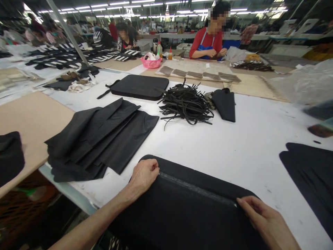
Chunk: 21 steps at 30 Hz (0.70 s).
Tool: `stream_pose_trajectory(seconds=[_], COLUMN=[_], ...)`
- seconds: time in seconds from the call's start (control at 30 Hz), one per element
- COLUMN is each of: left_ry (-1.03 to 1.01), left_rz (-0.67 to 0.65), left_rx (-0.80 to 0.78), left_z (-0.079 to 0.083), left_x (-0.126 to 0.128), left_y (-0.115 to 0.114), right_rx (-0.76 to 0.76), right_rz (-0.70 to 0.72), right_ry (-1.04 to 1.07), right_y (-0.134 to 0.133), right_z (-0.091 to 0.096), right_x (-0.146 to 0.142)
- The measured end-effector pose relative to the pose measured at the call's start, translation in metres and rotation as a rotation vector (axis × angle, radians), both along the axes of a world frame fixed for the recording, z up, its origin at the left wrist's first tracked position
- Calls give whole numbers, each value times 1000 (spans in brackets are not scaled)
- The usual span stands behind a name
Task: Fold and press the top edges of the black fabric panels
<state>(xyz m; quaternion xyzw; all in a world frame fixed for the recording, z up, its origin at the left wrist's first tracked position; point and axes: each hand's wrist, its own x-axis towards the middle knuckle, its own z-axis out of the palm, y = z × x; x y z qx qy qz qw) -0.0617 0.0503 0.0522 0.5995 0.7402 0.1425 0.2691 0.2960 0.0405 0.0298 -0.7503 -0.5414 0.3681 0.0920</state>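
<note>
A large black panel with rounded corners [192, 215], looking like padded fabric, lies at the table's near edge and runs out of the bottom of the view. Along its far side runs a thin, shiny greyish band [197, 189]. At the band's left end, my left hand [144, 175] is closed, thumb and fingers pinching at the panel's surface. My right hand [262, 215] pinches at the band's other end, near the right corner. A small white bit shows by each set of fingertips. My fingers cover exactly what is gripped there.
Black fabric pieces [104, 135] lie stacked at left, more [312, 180] at right. Farther back are a black padded slab [142, 86], a heap of black strips [187, 104] and a folded black piece [225, 106]. A pink basket [151, 63] stands near a co-worker in red [208, 41].
</note>
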Motion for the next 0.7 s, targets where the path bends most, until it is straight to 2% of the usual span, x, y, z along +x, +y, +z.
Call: stream_pose_trajectory(seconds=[0.27, 0.47, 0.6, 0.7], left_ry=[65, 129, 253, 325], left_rz=[-51, -74, -106, -229], left_rx=[-18, -13, 76, 202], left_z=[-4, -1, 0, -5], left_x=[-1, 2, 10, 15], left_y=[1, -2, -9, -13], right_rx=[76, 83, 104, 106], right_rz=[9, 3, -6, -6], right_ry=[4, -28, -44, -11], right_y=[-1, -2, -2, -2], right_z=[7, 9, 7, 6], right_x=[-8, -11, -11, -8])
